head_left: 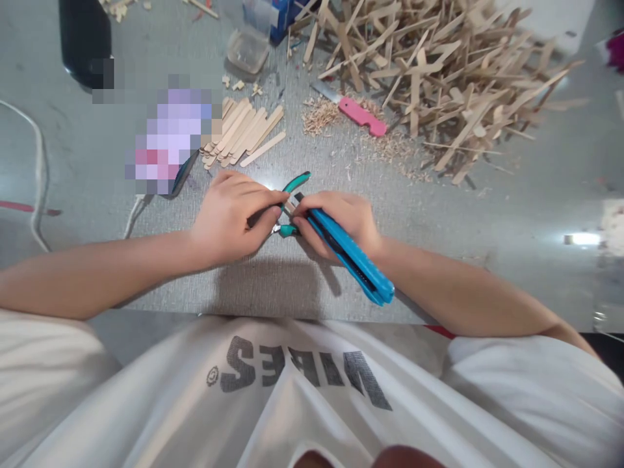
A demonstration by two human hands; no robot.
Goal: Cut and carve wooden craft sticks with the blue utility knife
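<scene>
My right hand (341, 218) is wrapped round a blue utility knife (348, 257), whose body slants down to the right. Its front end points at the fingertips of my left hand (234, 218). The thumb and forefinger of that left hand are pinched together at a small pale piece (290, 206), too small and covered to name. Under and between both hands lie pliers with green handles (298, 181), their jaws partly hidden by the left fingers. Just beyond the left hand is a bunch of wooden craft sticks (248, 130).
A large heap of craft sticks (419, 65) fills the back right. Before it, a pink folding knife (363, 117) lies among wood shavings (319, 116). A small clear box (247, 52) stands at the back. At left are a blurred-out phone-like object (170, 140) and a white cable (39, 162).
</scene>
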